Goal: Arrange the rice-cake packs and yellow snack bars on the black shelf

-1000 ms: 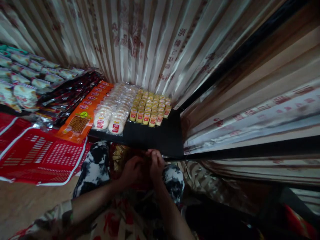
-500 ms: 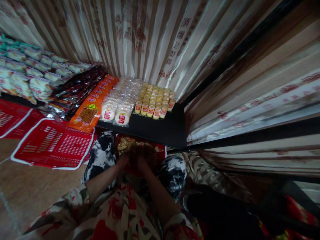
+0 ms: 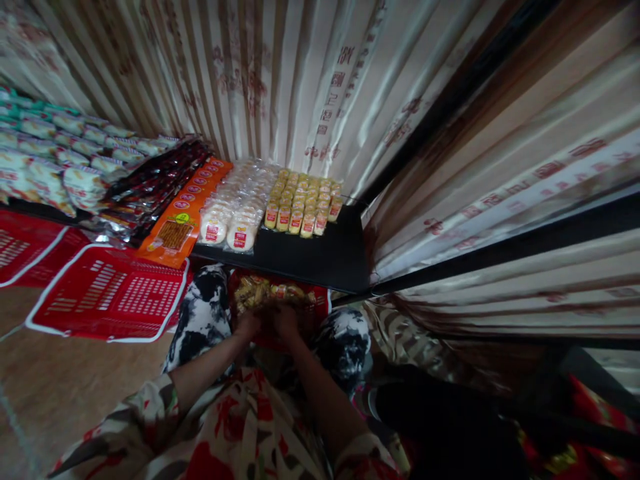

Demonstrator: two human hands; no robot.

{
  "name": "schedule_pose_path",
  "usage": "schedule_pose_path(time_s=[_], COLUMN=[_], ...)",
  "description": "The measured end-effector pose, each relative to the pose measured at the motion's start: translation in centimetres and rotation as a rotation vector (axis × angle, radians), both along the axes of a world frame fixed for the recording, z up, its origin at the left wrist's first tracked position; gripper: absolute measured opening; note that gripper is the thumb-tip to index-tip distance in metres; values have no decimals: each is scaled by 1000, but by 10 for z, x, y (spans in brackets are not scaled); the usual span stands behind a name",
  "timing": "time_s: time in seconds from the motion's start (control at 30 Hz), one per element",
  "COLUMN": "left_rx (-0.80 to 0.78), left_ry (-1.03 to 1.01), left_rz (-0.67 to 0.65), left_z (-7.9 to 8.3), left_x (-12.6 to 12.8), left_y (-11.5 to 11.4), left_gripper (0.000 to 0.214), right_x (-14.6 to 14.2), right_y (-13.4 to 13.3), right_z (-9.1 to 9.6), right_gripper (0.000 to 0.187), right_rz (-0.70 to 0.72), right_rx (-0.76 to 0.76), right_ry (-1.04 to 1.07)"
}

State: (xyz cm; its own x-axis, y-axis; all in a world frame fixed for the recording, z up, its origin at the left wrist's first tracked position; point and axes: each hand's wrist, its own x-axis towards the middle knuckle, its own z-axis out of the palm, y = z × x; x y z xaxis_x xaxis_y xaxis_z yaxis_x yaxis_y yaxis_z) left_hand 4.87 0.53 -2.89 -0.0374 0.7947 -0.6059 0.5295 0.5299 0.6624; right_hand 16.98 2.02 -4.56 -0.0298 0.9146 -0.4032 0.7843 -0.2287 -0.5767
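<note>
My left hand (image 3: 249, 325) and my right hand (image 3: 286, 321) are close together over a red basket (image 3: 320, 301) held between my knees. The basket holds several small golden wrapped snacks (image 3: 260, 291). Both hands look closed among those packets, but the dim light hides what the fingers hold. Just beyond the basket is a black shelf (image 3: 310, 257) with rows of small yellow packets (image 3: 300, 207) and round white packets (image 3: 235, 210).
Orange packets (image 3: 183, 213), dark red packets (image 3: 155, 187) and pale green-white bags (image 3: 50, 160) lie further left on the shelf. Red empty baskets (image 3: 110, 293) sit on the wooden floor at left. Striped curtains (image 3: 310, 87) hang behind and at right.
My hands dropped from the shelf edge into the red basket and drew nearer my body. The view shifted, showing the basket's golden snacks and more of the red baskets at left.
</note>
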Motion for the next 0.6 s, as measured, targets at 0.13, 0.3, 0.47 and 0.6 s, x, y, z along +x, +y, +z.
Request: schedule_pose_path(time_s=[0.13,0.3,0.47,0.6], left_rx=[57,178,357,486], left_ry=[50,143,82,-112], left_rz=[11,53,31,-26], left_z=[6,11,11,16], left_x=[5,4,-4,-8], left_y=[-4,-9,-10,-6], left_gripper=[38,49,55,47], right_x=[5,24,43,51], right_y=[4,9,8,5], right_z=[19,39,45,48], right_gripper=[26,23,19,20], right_rz=[-21,-71,-267,-307], right_rx=[35,91,-14,-85], right_ry=[33,108,388,509])
